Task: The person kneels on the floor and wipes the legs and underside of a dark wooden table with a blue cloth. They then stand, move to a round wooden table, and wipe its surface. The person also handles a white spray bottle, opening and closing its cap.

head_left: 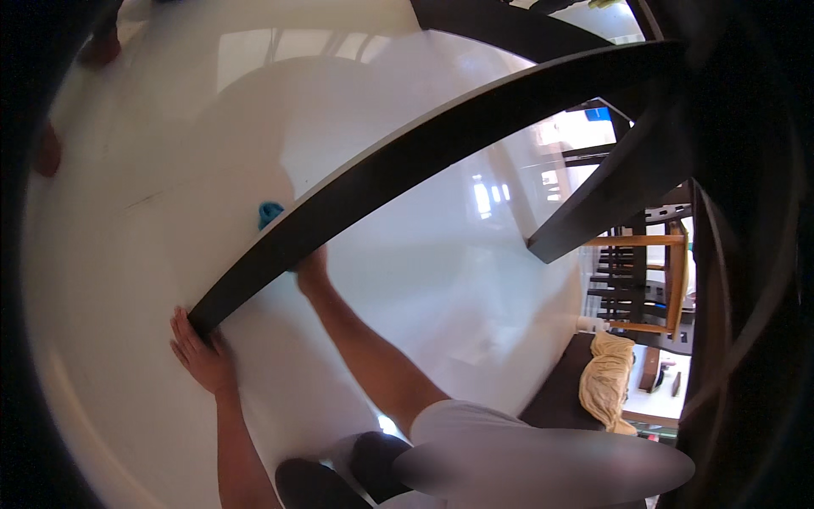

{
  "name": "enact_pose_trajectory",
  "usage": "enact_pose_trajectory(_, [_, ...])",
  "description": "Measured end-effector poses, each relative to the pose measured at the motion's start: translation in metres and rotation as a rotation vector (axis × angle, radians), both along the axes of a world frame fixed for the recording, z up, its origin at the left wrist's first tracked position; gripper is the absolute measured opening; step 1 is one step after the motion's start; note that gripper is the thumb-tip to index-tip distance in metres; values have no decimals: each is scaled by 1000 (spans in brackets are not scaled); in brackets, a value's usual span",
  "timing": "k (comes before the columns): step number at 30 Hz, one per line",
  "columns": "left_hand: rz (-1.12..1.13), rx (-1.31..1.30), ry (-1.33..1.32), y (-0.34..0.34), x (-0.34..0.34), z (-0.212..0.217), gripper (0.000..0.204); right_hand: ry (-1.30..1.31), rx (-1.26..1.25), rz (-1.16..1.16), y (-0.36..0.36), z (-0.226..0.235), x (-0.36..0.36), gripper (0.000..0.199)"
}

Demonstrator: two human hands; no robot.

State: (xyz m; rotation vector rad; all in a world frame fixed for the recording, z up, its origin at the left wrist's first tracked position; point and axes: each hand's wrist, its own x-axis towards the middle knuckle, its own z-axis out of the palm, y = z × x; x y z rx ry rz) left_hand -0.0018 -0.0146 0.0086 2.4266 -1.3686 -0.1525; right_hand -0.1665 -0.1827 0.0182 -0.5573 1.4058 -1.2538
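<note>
A long dark table leg (424,144) runs slantwise down to the pale glossy floor (153,254). At its foot is my left hand (203,360), open, its fingers spread on the floor side and its thumb on the other side of the leg's end. My right hand (314,261) reaches behind the leg, which hides its fingers. A crumpled blue cloth (270,214) sticks out past the leg's far edge, in line with that hand, which appears closed on it.
Another dark leg (593,199) stands to the right, and a dark beam (509,30) crosses at the top. A yellowish cloth (608,382) lies over a dark seat (564,390). Behind is a wooden frame (678,280). Brownish shapes (48,153) show at the left rim.
</note>
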Motion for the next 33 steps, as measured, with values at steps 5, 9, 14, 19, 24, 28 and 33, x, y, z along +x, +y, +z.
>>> enact_pose_trajectory(5, [63,93,32,3,4,-6,64,1236,-45,308,-13,151,-140,32])
enact_pose_trajectory(9, [19,44,36,8,7,-2,67,1894,-693,84,-71,371,-209,33])
enact_pose_trajectory(14, [16,100,14,11,13,3,70,2572,-506,462,-226,487,-106,48])
enact_pose_trajectory(19, [23,74,128,2,-2,-14,72,2848,707,875,-391,576,-264,43])
enact_pose_trajectory(24, [40,60,116,14,10,-7,73,2522,785,1415,-328,460,-164,49])
enact_pose_trajectory(28, [29,93,133,7,1,-9,72,2340,501,2119,-219,320,-55,20])
enact_pose_trajectory(33, [45,103,123,16,7,-8,71,1781,129,2201,-50,140,102,32])
